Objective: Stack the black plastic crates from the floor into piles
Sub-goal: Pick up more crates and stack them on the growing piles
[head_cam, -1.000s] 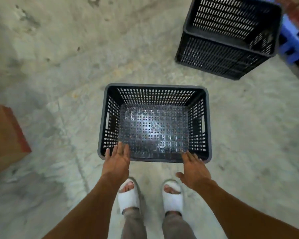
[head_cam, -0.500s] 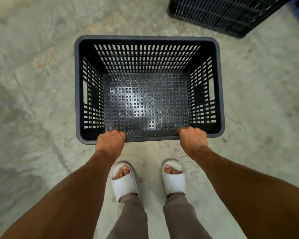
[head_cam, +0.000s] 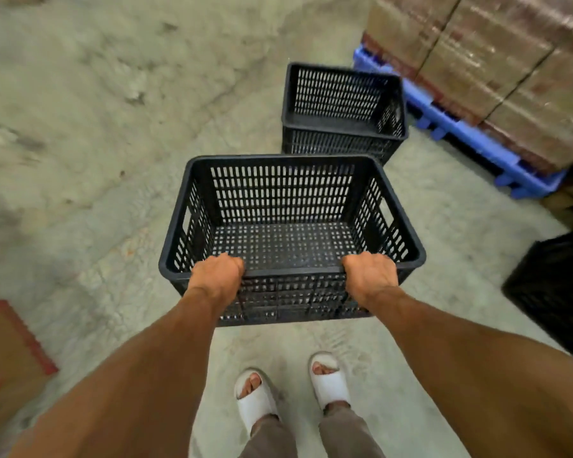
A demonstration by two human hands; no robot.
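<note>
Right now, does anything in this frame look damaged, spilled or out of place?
Nothing stands out. The crate is empty and looks intact, held level by the near rim in both the left hand and the right hand. A second crate sits upright on the floor beside the blue pallet of boxes.

Open concrete floor [head_cam: 119, 133] ahead-left; stacked black crates [head_cam: 341, 110], blue pallet [head_cam: 470, 133] and boxes [head_cam: 510, 61] crowding the right.

text: none legible — crates [head_cam: 291, 206] | boxes [head_cam: 497, 57] — no readable labels
</note>
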